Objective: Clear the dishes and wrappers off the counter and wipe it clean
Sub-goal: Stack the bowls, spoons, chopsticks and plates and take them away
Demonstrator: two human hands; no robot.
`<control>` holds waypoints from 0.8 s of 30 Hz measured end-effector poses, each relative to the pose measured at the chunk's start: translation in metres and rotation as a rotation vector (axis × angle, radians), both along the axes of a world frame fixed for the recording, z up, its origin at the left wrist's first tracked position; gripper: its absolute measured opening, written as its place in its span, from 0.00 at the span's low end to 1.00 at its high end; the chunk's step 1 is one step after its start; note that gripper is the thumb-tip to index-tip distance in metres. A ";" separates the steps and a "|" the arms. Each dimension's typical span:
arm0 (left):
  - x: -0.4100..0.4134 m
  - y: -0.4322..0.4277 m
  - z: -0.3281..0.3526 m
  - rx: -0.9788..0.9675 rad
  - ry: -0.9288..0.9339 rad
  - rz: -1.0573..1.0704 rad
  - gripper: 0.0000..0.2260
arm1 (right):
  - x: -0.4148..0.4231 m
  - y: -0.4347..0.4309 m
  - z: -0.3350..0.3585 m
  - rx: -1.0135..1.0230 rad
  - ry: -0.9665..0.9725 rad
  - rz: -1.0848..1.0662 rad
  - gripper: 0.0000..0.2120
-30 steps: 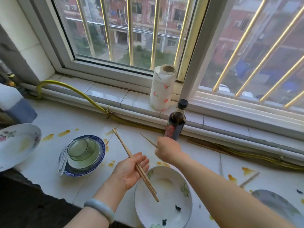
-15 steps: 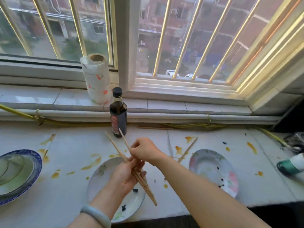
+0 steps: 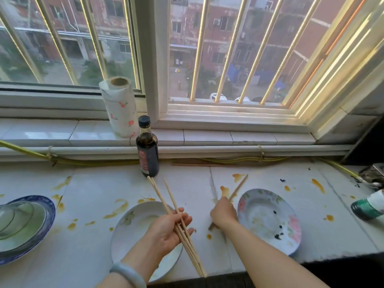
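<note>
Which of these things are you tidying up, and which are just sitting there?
Part of the job:
chopsticks in the left hand
single chopstick under the right hand
floral plate
white plate
blue-rimmed bowl
sauce spills

Just sitting there:
sauce bottle
paper towel roll
yellow hose

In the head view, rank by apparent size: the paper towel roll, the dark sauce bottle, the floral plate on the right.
1. Floral plate, clearly largest, though nearest.
2. Paper towel roll and dark sauce bottle: too alike to rank.
</note>
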State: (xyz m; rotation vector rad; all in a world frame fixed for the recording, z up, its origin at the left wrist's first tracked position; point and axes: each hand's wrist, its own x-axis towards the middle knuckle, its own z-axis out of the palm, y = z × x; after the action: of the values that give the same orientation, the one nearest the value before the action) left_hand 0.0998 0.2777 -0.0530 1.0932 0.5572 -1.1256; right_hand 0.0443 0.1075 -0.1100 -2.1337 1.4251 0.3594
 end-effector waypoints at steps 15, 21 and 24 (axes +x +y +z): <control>0.001 -0.043 -0.011 -0.072 0.015 -0.256 0.08 | -0.022 0.043 0.079 0.173 -0.337 0.211 0.03; 0.002 -0.060 -0.012 -0.129 0.082 -0.210 0.10 | -0.040 0.029 0.094 0.275 -0.190 0.507 0.04; 0.009 -0.056 -0.010 -0.122 0.120 -0.171 0.06 | -0.026 0.009 0.087 0.237 -0.204 0.510 0.03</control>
State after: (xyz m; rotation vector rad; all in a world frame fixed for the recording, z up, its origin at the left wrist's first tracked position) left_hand 0.1085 0.2219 -0.0632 0.9855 0.4887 -1.3635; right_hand 0.0183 0.1169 -0.0228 -2.2345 0.6766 0.4565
